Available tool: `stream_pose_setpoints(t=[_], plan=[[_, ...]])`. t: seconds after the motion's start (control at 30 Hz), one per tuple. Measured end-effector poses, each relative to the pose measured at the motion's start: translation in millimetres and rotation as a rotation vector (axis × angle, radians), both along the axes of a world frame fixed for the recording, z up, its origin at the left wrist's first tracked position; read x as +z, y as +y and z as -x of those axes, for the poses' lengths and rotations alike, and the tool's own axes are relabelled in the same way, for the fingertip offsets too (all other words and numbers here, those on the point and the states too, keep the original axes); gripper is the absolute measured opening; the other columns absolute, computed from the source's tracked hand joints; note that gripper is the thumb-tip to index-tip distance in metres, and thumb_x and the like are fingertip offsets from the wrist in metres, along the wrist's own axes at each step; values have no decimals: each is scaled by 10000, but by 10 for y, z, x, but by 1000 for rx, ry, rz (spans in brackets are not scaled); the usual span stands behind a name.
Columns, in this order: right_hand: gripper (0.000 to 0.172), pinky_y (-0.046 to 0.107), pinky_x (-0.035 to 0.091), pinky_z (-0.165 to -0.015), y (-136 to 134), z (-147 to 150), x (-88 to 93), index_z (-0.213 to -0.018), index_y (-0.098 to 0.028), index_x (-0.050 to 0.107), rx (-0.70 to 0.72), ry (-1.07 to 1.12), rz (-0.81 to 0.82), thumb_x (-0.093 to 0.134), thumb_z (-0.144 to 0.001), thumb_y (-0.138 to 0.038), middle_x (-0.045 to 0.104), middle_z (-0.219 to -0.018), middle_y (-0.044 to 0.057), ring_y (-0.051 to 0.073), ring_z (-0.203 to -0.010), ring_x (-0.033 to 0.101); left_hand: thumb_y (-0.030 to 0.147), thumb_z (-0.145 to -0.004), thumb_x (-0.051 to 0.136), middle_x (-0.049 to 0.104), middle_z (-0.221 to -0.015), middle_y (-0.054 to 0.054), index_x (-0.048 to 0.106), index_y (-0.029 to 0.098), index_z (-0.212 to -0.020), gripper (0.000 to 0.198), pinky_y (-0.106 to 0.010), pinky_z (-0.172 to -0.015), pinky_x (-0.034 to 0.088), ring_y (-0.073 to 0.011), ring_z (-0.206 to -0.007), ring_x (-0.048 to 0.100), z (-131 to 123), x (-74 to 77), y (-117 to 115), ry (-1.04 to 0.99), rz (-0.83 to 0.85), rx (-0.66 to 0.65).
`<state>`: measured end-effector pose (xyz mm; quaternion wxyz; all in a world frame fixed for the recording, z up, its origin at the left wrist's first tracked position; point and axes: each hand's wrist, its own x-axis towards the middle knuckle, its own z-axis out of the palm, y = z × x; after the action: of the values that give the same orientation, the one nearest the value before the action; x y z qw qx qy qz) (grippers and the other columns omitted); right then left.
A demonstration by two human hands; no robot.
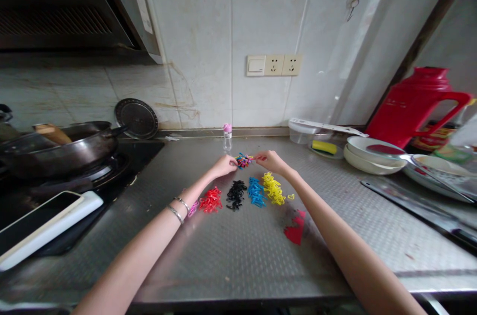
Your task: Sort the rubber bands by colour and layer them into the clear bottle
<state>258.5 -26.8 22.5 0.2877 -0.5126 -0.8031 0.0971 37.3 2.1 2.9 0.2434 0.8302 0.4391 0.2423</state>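
Observation:
A small mixed heap of coloured rubber bands (244, 160) lies on the metal countertop between my two hands. My left hand (225, 165) is at the heap's left edge, its fingertips pinched together. On the opposite side, my right hand (271, 161) has its fingers drawn together at the heap's right edge. What either pinch holds is too small to make out. Nearer to me are sorted piles of bands: red (210, 199), black (236, 195), blue (256, 192) and yellow (273, 188). Some pink bands (193, 208) are partly hidden by my left wrist.
Behind the heap stands a clear bottle with a pink cap (227, 137). A torn red piece (295, 228) lies by my right forearm. Right: a knife (417, 208), bowls (372, 156), a sponge (324, 147), a red thermos (417, 106). Left: a pan (85, 148) on the stove, a phone (40, 218).

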Motion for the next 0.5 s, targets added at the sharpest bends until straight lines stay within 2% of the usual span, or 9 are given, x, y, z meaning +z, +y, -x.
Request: stream_pose_setpoints(t=[0.2,0.33,0.5], plan=[[236,184,433,-626,40,-72,-56,-857,-173,682,-37,-34,3,494,-714,-181,687,-771,31,130,-679,607,183,-663,515,600,-593,-22,664,109,-785,207,-210,-517,346,-107,-520,495,-77,-64,49,51,-69,28],[247,184,437,-625,67,-105,-83,-865,-175,677,-52,-27,25,487,-707,-178,684,-771,35,134,-686,610,193,-667,505,620,-625,-36,656,106,-738,188,-211,-532,365,-115,-551,522,-76,-80,75,16,-51,-10],[252,188,439,-643,77,-139,-100,-875,-179,673,-71,-40,28,479,-714,-195,682,-788,38,136,-697,609,224,-653,541,643,-663,-58,662,94,-722,191,-218,-564,391,-127,-590,545,-31,43,86,-33,6,-44]])
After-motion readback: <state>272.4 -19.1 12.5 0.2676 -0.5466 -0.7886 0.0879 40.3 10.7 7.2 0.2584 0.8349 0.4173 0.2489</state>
